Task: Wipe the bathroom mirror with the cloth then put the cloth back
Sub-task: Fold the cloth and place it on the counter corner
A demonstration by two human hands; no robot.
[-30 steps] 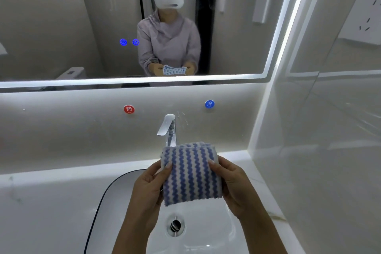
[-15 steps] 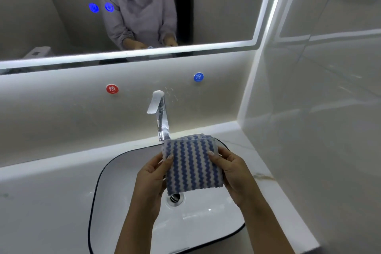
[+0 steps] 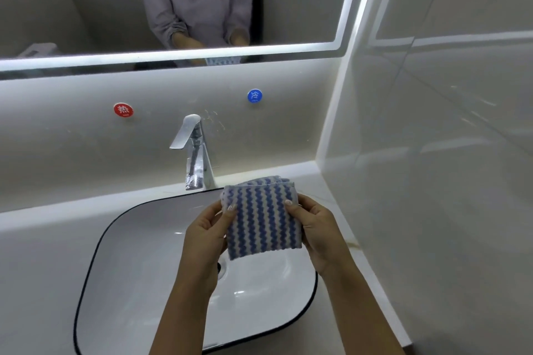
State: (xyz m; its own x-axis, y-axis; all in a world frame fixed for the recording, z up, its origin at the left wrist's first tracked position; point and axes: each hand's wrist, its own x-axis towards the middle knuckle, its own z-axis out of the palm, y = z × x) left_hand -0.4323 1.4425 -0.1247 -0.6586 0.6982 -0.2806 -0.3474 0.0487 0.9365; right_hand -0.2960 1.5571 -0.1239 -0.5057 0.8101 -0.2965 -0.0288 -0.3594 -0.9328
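Note:
A folded cloth [image 3: 262,219] with blue and white wavy stripes hangs in the air above the right part of the white basin [image 3: 138,268]. My left hand [image 3: 206,229] pinches its left edge and my right hand [image 3: 317,232] pinches its right edge. The lit-edged bathroom mirror [image 3: 302,0] fills the top of the view, well above the cloth; it reflects a person's torso and hands.
A chrome tap [image 3: 193,150] stands behind the basin, just left of the cloth. Red [image 3: 123,110] and blue [image 3: 255,96] round labels sit on the back wall. A glossy side wall [image 3: 432,153] closes the right. The pale counter [image 3: 40,268] surrounds the basin.
The view has tilted downward, so the mirror shows less and the basin more. Both hands keep the folded cloth and have shifted slightly right, above the basin's right side.

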